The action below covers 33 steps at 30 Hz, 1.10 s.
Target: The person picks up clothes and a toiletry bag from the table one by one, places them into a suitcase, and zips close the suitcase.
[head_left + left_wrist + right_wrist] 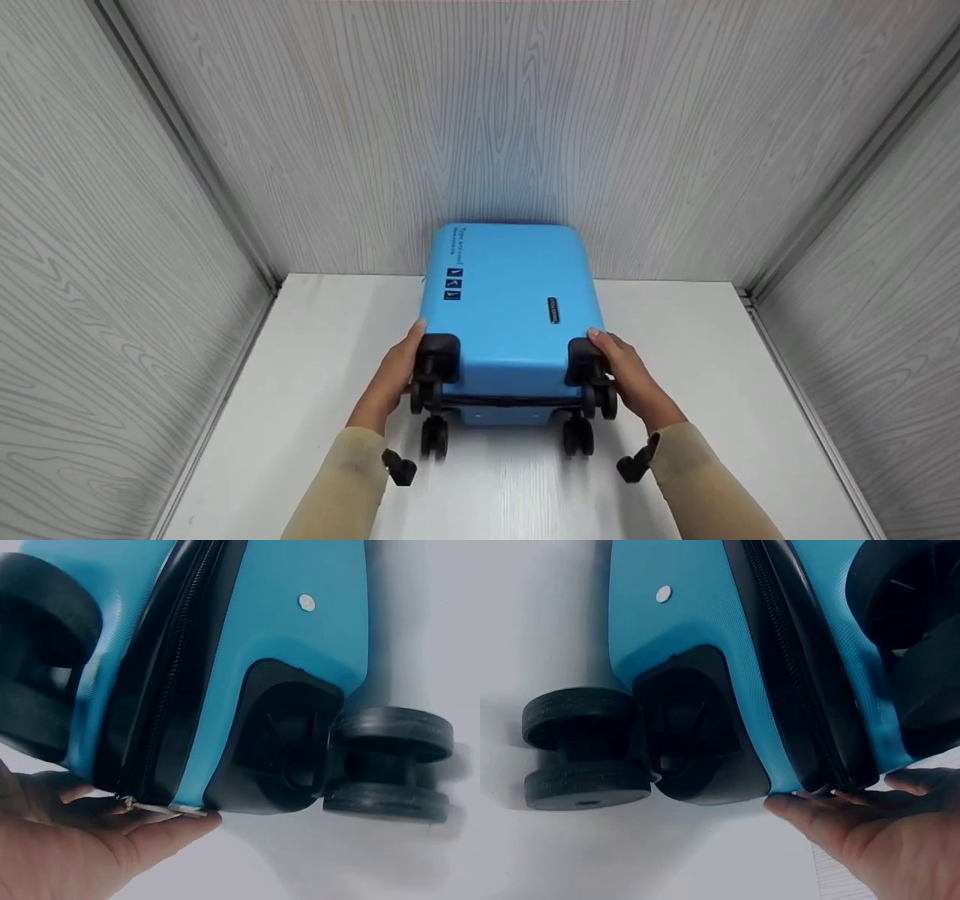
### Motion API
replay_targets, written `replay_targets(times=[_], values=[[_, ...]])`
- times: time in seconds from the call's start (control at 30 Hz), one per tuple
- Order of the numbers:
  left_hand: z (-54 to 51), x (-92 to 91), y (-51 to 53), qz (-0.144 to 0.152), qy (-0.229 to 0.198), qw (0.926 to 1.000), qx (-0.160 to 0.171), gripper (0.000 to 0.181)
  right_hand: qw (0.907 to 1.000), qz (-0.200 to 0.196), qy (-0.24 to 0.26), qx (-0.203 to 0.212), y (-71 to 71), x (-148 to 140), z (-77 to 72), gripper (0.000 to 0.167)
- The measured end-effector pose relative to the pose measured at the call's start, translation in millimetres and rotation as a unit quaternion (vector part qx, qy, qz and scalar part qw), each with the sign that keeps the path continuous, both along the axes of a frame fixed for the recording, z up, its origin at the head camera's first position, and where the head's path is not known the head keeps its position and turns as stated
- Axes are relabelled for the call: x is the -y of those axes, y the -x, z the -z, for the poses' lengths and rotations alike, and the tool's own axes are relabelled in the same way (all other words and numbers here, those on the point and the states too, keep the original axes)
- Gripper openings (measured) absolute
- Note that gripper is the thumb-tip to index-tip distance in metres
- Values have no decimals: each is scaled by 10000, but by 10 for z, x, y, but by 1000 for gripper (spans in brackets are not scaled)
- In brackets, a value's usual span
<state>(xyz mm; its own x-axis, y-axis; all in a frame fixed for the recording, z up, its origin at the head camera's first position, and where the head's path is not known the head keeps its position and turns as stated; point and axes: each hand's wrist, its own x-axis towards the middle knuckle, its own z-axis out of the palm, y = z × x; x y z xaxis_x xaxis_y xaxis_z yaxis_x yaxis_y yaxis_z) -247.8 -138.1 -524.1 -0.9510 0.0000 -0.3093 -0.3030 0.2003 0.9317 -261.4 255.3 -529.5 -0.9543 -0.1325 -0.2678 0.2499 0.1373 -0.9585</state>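
Note:
A blue suitcase lies on its side on a white surface, wheel end toward the camera and far end near the back wall. The left hand presses the suitcase's left side by the black corner guard, as the left wrist view also shows, with fingers nearly straight under the zipper edge. On the opposite side rests the right hand, its thumb by the right corner guard. Extended fingers of the right hand touch the case's side in the right wrist view. Black wheels stick out between the hands.
Grey wood-patterned panels rise at the back, left and right of the white surface. Black wrist mounts show at both sleeves.

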Motion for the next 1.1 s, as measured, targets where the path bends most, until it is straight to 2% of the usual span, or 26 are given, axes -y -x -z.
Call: replay_targets(times=[0.2,0.27,0.33,0.4,0.5,0.6,0.7,0.77,0.87,0.97,1.03,1.1], values=[[22,2,27,62,24,10000,-14,99,9999,51,77,67,3,-20,-21,65],[56,17,-11,39,244,9997,-74,96,9999,3,18,140,-12,-24,-38,69],[98,42,-76,52,455,9987,-225,87,9997,30,-174,150,-47,-30,-82,79],[159,73,-156,114,707,9967,-388,69,9987,41,-491,88,-97,-34,-150,90],[239,114,-280,268,1202,9899,-701,49,9928,-36,-1171,-247,-193,1,-310,101],[305,125,-373,368,1757,9791,-961,50,9764,-377,-1963,-820,-277,90,-461,109],[352,119,-422,337,2307,9638,-1296,44,9497,-723,-2783,-1239,-341,202,-540,120],[376,109,-439,219,2575,9553,-1438,37,9307,-862,-3282,-1367,-366,271,-556,126],[399,106,-460,33,2981,9407,-1621,24,9122,-857,-3761,-1380,-382,345,-550,131],[408,101,-500,-81,3207,9301,-1790,15,9062,-672,-3907,-1469,-385,370,-523,132],[421,97,-538,-122,3332,9228,-1929,13,9059,-593,-3907,-1521,-388,367,-502,131],[441,93,-585,-148,3491,9124,-2132,12,9071,-541,-3886,-1526,-389,360,-479,131]])
